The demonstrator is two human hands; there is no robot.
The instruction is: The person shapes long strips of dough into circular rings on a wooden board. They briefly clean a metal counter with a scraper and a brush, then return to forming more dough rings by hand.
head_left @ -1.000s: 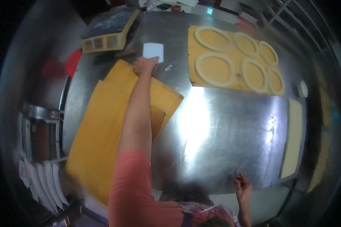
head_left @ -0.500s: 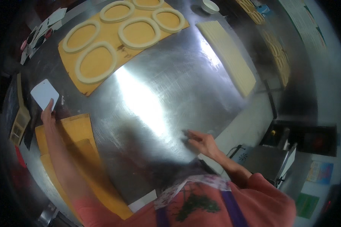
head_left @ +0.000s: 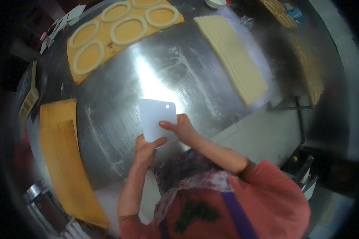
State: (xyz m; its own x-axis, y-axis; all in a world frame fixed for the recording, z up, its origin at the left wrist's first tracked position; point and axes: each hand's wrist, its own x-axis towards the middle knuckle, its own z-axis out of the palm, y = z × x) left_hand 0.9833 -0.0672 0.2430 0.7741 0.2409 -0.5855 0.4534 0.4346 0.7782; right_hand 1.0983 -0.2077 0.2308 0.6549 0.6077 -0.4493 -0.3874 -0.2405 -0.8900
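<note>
Two-handed now, pinching white scraper [head_left: 155, 113] w/ L hand [head_left: 144, 148] & R hand [head_left: 184, 128] nr tabletop's [head_left: 111, 95] near edge. Just brought in from L edge, leaving neither hand free.

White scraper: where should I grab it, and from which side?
Probably pinch the white scraper by its near end, coming from the near side, thumb on its face, fingers underneath: it's thin and flat, and that end is closest. The left hand pinches there.
</note>
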